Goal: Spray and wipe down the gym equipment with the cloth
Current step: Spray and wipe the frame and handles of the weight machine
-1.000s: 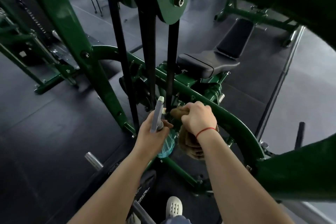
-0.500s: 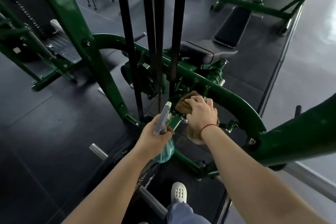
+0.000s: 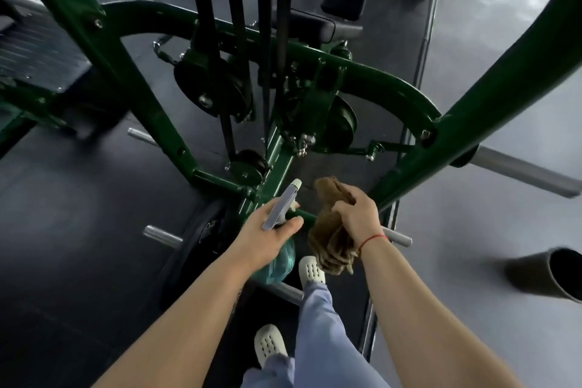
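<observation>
L hand (image 3: 267,231) has its fingers curled round the bottle (image 3: 278,264), nose aimed at the green machine (image 3: 283,164). R hand (image 3: 356,211) grips the bunched brown cloth (image 3: 330,246) just beside the bottle, near the machine's low bar. Can't tell if cloth touches it.

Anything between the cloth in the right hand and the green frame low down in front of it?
Nothing visible. The cloth, gripped by the right hand, hangs right beside the low bars of the green frame. Only the spray bottle in the left hand sits over the centre beam, to the cloth's left.
</observation>
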The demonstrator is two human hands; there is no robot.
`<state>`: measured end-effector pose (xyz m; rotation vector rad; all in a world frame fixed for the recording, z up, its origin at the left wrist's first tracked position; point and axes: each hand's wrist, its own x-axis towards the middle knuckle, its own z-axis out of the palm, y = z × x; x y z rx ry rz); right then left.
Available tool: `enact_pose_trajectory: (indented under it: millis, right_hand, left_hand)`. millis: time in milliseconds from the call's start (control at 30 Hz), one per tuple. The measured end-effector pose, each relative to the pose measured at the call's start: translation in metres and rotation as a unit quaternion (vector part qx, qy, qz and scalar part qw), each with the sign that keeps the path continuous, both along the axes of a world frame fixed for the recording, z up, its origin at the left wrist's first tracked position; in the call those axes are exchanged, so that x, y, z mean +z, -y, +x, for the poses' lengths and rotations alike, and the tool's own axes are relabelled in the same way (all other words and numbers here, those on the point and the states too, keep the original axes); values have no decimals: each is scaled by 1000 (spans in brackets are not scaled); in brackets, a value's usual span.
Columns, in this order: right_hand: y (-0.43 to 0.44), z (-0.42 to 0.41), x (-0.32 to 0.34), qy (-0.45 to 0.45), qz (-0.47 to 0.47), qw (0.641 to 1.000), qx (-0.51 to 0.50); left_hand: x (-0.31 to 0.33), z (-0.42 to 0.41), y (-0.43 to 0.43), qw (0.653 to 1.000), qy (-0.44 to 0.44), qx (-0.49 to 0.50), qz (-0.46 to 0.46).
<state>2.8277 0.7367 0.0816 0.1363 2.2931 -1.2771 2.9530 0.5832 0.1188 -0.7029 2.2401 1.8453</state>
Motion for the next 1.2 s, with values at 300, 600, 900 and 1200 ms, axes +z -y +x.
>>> enact_pose_trajectory:
  millis: [300, 600, 900, 1200]
  right_hand:
    - [-35, 9, 9, -65, -9, 988, -140]
    - [-101, -18, -27, -75, 28, 970, -227]
    - [-137, -60, -65, -138, 46, 972, -184]
    - [-135, -84, -125, -140, -10, 957, -252]
  left_hand:
    - [-36, -28, -37, 996, 52, -67, 11]
    - [-76, -91, -95, 990, 88, -56, -97]
    - [-139, -134, -155, 986, 129, -35, -103]
    - [-179, -153, -154, 994, 92, 2, -51]
